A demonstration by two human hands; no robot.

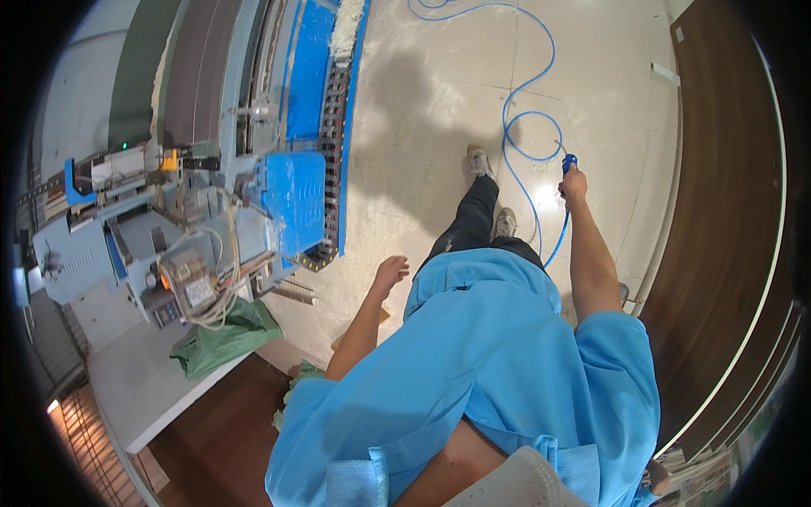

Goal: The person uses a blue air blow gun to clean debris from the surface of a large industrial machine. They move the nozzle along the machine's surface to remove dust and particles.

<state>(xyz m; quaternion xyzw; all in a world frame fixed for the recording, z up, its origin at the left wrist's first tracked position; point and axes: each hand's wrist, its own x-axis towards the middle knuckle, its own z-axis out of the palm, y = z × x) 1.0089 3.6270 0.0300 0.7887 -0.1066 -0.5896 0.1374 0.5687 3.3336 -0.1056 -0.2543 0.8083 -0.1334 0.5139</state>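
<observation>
Air gun [569, 161] (blue, like its hose) is gripped in the right hand [574, 184], held out ahead of the body over the floor. Nearest is the blue shirt [498, 355], filling the lower middle, with a pale, curved edge [519, 483] at the very bottom. Farther out, the left hand [390, 275] hangs at the person's left, fingers loosely bent and partly open, with nothing seen in it; the right one is closed around the gun. Below the shirt come dark trousers [475, 213] and light shoes [479, 162], one foot ahead of the other. Blue hose [532, 112] shows below the right hand and also loops over the pale floor [422, 110]. On the left, a green bag [221, 345] lies on a white surface [118, 390], beside a machine [294, 203] with a blue cover. On the right stands a tall, dark brown panel [718, 194]. At the top, the hose curves away across the floor
</observation>
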